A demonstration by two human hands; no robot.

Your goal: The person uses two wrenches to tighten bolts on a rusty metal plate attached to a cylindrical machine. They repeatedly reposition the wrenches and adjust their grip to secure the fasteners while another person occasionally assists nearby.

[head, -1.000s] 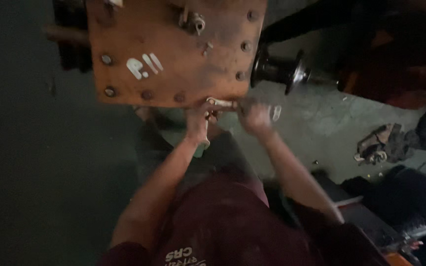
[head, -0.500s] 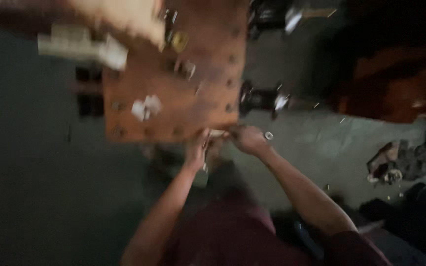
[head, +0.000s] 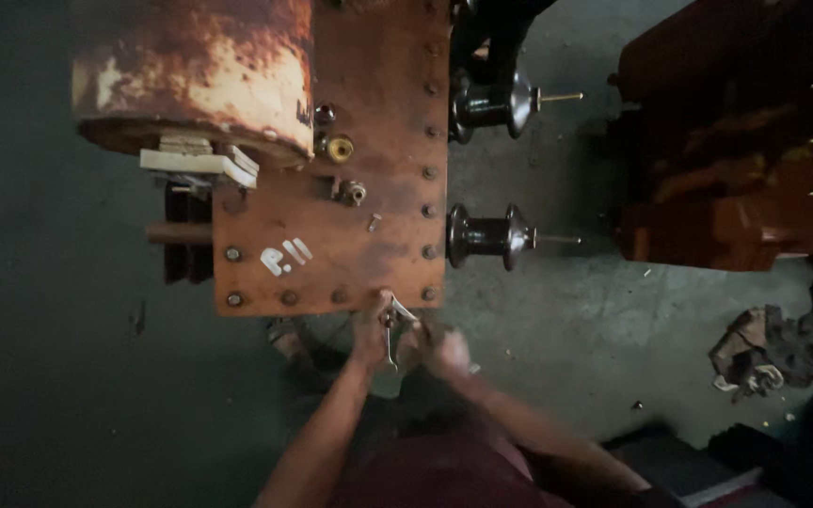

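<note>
- A dim workshop with a grey concrete floor (head: 557, 320); dark brown machines (head: 736, 160) stand to the right and a heap of rags and scrap (head: 755, 357) lies further down on that side.
- A rusty metal lid (head: 350, 245) ringed with bolts fills the upper middle, with a corroded drum (head: 190, 75) over its left part and two dark ribbed insulators (head: 486, 235) sticking out past its right edge.
- White paint marks (head: 284, 256) sit near the lid's lower left corner; small fittings stand near its middle.
- The left hand (head: 372, 334) is at the lid's lower edge, beside a bolt (head: 386, 295) in the bottom row; its fingers are curled round the upper part of a slim metal wrench (head: 393, 329).
- The right hand (head: 439, 350) is just to the right and a little lower; it is blurred, and I cannot tell whether its fingers are closed on the tool or only next to it.
- Compared with a second ago, the wrench has turned from lying level along the edge to hanging nearly upright, and the view has swung to take in more of the lid.
- I judge that as a stroke made on that edge bolt, with the tool now at the end of its swing; the bolt itself looks seated as before.
</note>
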